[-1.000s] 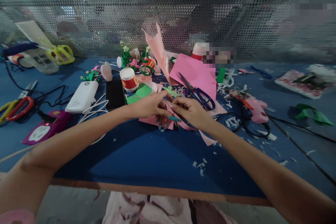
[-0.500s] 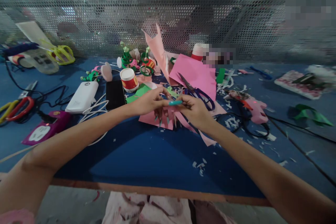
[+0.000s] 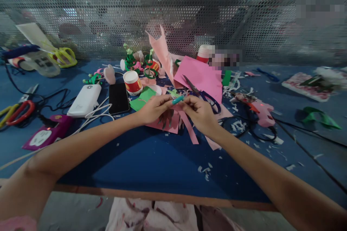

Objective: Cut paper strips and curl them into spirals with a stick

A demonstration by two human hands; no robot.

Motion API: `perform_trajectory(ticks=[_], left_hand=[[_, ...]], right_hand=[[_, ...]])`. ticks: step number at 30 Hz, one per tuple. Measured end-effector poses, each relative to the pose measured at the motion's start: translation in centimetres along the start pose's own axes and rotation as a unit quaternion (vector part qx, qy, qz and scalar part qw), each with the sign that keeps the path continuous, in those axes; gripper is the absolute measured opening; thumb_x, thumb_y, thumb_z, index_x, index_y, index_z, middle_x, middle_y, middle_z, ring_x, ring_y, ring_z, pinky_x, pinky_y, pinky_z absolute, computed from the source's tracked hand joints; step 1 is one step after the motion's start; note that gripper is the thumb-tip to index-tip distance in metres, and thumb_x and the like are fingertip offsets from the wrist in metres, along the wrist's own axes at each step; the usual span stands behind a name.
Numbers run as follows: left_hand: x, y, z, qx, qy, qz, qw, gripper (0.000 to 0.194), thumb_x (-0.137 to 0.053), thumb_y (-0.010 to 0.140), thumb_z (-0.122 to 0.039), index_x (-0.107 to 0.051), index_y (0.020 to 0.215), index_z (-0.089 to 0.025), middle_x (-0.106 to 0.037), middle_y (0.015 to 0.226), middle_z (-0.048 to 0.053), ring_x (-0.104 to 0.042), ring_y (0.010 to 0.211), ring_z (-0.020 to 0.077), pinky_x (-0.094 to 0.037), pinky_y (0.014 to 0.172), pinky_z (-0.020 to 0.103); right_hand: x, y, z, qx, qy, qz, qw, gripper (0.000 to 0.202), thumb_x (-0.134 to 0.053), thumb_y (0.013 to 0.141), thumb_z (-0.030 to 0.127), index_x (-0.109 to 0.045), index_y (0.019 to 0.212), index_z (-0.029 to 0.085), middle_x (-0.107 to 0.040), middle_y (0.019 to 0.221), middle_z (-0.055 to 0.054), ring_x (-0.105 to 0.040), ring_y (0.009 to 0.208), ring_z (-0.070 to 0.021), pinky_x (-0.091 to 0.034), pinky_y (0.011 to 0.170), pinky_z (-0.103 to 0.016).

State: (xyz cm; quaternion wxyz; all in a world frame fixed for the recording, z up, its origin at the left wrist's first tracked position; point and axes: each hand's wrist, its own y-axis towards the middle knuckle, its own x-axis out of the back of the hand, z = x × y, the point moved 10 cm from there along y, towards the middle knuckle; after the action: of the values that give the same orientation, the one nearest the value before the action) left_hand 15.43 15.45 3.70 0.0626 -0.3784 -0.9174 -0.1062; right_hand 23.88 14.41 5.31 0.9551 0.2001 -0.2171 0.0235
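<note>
My left hand (image 3: 155, 107) and my right hand (image 3: 202, 113) meet over the middle of the table, fingertips almost touching. Between them is a narrow pink paper strip (image 3: 190, 130); its long end hangs down below my right fingers. Both hands pinch it near the top, though the fingertips hide that end. A long teal nail shows on my left thumb. Under the hands lie a pink paper piece (image 3: 172, 126) and more cut strips. Behind my right hand, dark-handled scissors (image 3: 210, 101) rest on a bright pink sheet (image 3: 200, 75).
Left of my hands are green paper (image 3: 145, 97), a white-lidded tub (image 3: 132, 83), a black phone (image 3: 118, 98), a white power bank (image 3: 85, 100) and red-and-yellow scissors (image 3: 20, 112). A pink glue gun (image 3: 264, 113) with a cable lies right, among paper scraps. Perforated metal (image 3: 173, 11) stands behind.
My fingertips have shifted slightly, and my left thumb now tilts upward. The pink strip now hangs more steeply from my right fingers.
</note>
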Motion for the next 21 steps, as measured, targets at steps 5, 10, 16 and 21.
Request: perform_trajectory(ticks=[5,10,16,21], left_hand=[[0.2,-0.1,0.0,-0.014,0.018,-0.020,1.000,0.027,-0.045,0.083,-0.038,-0.043,0.070,-0.015,-0.057,0.048,-0.003,-0.054,0.036,0.0058,-0.038,0.034,0.013],[0.5,-0.4,-0.1,-0.035,0.027,-0.046,0.998,0.028,-0.043,0.084,-0.038,-0.042,0.067,-0.016,-0.055,0.047,-0.004,-0.053,0.035,0.0049,-0.036,0.033,0.013],[0.9,-0.6,-0.7,-0.057,0.068,-0.075,0.993,0.027,-0.041,0.086,-0.035,-0.041,0.066,-0.016,-0.049,0.042,-0.006,-0.045,0.031,0.0033,-0.031,0.033,0.013],[0.9,-0.7,-0.9,-0.062,0.083,-0.080,0.991,0.026,-0.042,0.085,-0.032,-0.042,0.064,-0.016,-0.047,0.041,-0.007,-0.044,0.031,0.0027,-0.030,0.033,0.013]], right_hand=[[-0.2,-0.1,0.3,0.010,0.011,0.007,1.000,0.037,-0.044,0.080,0.052,-0.051,0.067,0.018,-0.046,0.057,0.001,-0.044,0.056,-0.0125,-0.033,0.052,-0.025],[-0.4,-0.2,0.1,-0.005,0.052,0.004,0.999,0.039,-0.039,0.083,0.052,-0.052,0.066,0.020,-0.047,0.059,0.000,-0.046,0.063,-0.0149,-0.035,0.058,-0.026],[-0.6,-0.2,0.5,0.004,0.057,0.008,0.998,0.034,-0.044,0.081,0.049,-0.054,0.070,0.020,-0.052,0.066,-0.001,-0.050,0.068,-0.0158,-0.038,0.064,-0.027],[-0.8,-0.2,0.5,0.008,0.078,0.022,0.997,0.028,-0.047,0.081,0.045,-0.052,0.068,0.020,-0.049,0.065,0.000,-0.049,0.067,-0.0148,-0.038,0.063,-0.027]])
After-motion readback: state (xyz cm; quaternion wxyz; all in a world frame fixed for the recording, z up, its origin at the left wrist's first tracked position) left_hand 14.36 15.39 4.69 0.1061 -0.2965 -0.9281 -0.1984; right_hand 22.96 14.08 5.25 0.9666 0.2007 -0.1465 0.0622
